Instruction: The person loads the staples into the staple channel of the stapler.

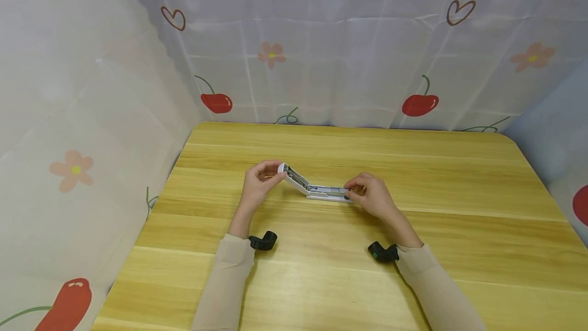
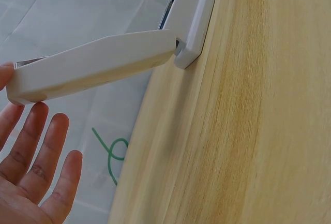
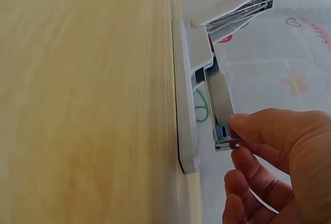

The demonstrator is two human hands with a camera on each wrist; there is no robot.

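Note:
A white stapler [image 1: 317, 193] lies opened wide on the wooden table, its base flat and its top cover tilted up to the left. My left hand [image 1: 258, 183] pinches the raised end of the cover [image 2: 93, 63] between thumb and fingers, the other fingers spread below. At the opposite end, my right hand [image 1: 373, 197] has thumb and forefinger on the front tip of the metal staple magazine [image 3: 221, 100]. The magazine stands a little apart from the white base [image 3: 186, 105]. Inside the raised cover, metal parts [image 3: 240, 14] show.
The wooden table [image 1: 321, 280] reaches to a printed cloth backdrop [image 1: 340, 65] with cherries and flowers. Black wrist devices [image 1: 264, 241] are strapped at both beige sleeves [image 1: 225, 280].

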